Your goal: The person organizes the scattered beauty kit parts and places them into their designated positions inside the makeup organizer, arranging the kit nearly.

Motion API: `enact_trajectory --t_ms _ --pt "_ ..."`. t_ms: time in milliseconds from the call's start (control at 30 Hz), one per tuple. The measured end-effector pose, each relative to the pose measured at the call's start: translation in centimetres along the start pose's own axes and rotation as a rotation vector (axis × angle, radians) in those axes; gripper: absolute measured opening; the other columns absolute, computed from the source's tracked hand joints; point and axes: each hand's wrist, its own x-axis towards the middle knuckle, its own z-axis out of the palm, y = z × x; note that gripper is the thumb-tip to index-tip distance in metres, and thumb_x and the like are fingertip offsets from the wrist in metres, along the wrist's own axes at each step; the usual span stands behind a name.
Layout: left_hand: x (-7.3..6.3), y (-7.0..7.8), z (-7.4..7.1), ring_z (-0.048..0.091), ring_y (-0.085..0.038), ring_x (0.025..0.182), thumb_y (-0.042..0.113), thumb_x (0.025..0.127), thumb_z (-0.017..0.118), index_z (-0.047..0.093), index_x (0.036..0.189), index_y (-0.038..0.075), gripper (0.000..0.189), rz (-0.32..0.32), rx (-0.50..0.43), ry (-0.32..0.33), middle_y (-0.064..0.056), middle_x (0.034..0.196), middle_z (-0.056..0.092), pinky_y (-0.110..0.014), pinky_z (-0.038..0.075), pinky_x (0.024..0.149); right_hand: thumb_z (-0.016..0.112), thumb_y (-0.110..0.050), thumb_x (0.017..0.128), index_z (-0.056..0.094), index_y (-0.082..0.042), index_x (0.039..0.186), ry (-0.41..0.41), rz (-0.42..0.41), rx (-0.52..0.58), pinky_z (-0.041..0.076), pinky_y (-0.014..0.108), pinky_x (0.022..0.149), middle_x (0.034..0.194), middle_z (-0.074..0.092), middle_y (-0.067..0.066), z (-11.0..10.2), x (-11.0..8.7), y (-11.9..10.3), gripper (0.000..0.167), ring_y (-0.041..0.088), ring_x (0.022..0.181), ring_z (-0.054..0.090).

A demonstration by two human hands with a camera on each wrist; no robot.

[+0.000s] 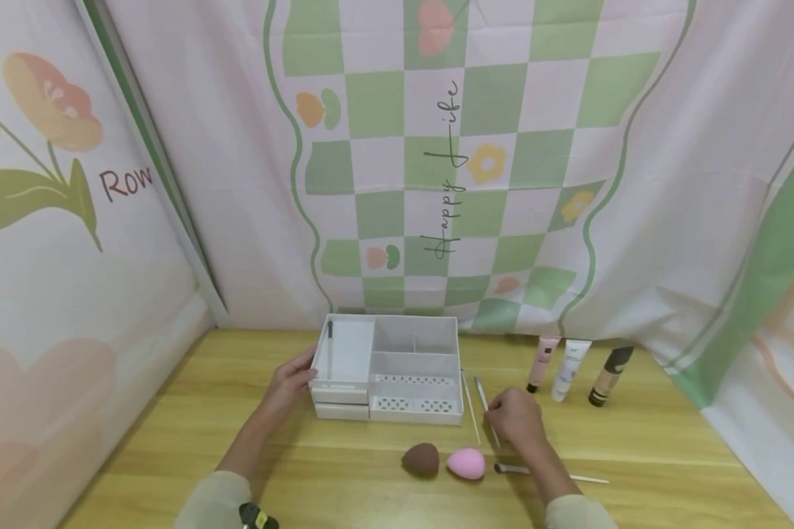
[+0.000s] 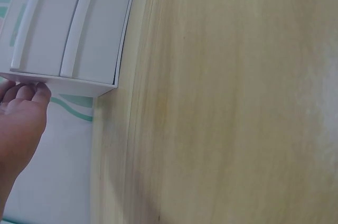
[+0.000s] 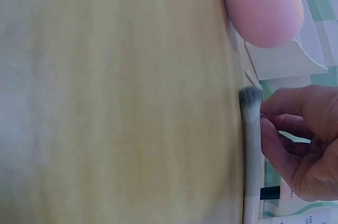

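A white desktop organizer (image 1: pixel 415 420) with compartments and two small drawers stands on the table. My left hand (image 1: pixel 290 382) rests its fingertips against the organizer's left side wall; in the left wrist view the fingers (image 2: pixel 41 94) meet that wall beside the drawers. To the right of the organizer, my right hand (image 1: pixel 517 419) pinches a thin makeup brush (image 1: pixel 481 393) between thumb and fingers. Another slim brush (image 1: pixel 471 411) lies alongside the organizer. A dark-tipped brush (image 1: pixel 331 345) lies in the organizer's top left compartment. Below my right wrist lies a larger brush (image 3: pixel 252 145) with grey bristles.
In front of the organizer are a brown makeup sponge (image 1: pixel 421 460) and a pink one (image 1: pixel 466 464). A pink tube (image 1: pixel 542 364), a white tube (image 1: pixel 571 369) and a black-capped beige bottle (image 1: pixel 611 376) stand at the right. A patterned curtain (image 1: pixel 437 184) hangs behind the table.
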Motion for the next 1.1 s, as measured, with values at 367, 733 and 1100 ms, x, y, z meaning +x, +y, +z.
enact_trajectory --t_ms 367,733,1100 --pt "-0.1 0.0 -0.1 0.013 -0.038 0.159 0.003 0.105 0.037 0.021 0.158 -0.004 0.056 -0.017 -0.002 0.002 -0.02 0.17 0.012 -0.044 0.024 0.127 0.081 -0.015 0.075 0.079 -0.001 0.09 -0.034 0.097 0.076 0.049 0.024 0.056 0.089 0.079 0.017 0.2 0.6 1.1 0.021 0.018 0.071 0.065" --pt "0.1 0.0 -0.1 0.015 -0.041 0.158 0.002 0.104 0.039 0.022 0.157 -0.005 0.056 0.0 -0.003 0.001 -0.023 0.169 0.013 -0.045 0.024 0.125 0.079 -0.015 0.077 0.078 0.0 0.094 -0.035 0.147 0.201 0.054 0.024 0.06 0.091 0.078 0.018 0.1 0.7 1.8 0.023 0.019 0.076 0.068" --pt "0.0 0.0 0.0 0.016 -0.04 0.158 0.003 0.103 0.039 0.022 0.157 -0.005 0.057 0.003 -0.019 -0.004 -0.022 0.169 0.014 -0.041 0.027 0.124 0.075 -0.012 0.084 0.072 0.008 0.111 -0.059 0.275 0.521 0.062 0.02 0.065 0.086 0.078 0.008 -0.2 0.8 2.5 0.033 0.007 0.069 0.068"
